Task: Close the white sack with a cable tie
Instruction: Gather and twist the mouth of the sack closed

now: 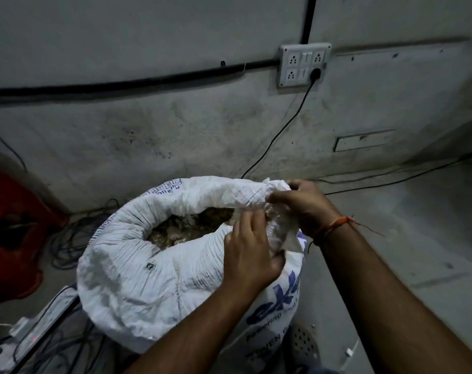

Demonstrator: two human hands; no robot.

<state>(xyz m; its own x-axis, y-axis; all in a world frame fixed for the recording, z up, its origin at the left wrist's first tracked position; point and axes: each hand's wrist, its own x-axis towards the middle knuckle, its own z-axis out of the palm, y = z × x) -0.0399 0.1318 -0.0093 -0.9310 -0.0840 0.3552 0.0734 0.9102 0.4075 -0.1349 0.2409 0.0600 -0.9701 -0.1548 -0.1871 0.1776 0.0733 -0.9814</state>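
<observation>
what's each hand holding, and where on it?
Both grip the white sack at its open mouth's right edge: right hand pinches the rolled rim, left hand bunches fabric just below. No cable tie visible.

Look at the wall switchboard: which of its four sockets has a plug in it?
The lower right socket of the switchboard. A black plug sits in it, its cable trailing down the wall; the other three sockets show bare pin holes.

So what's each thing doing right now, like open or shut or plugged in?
white sack: mouth still open, rim rolled down, filled.
left hand: gripping the sack's gathered edge.
right hand: pinching the sack's rim.
wall socket: one black plug in.
cable tie: not visible.
</observation>
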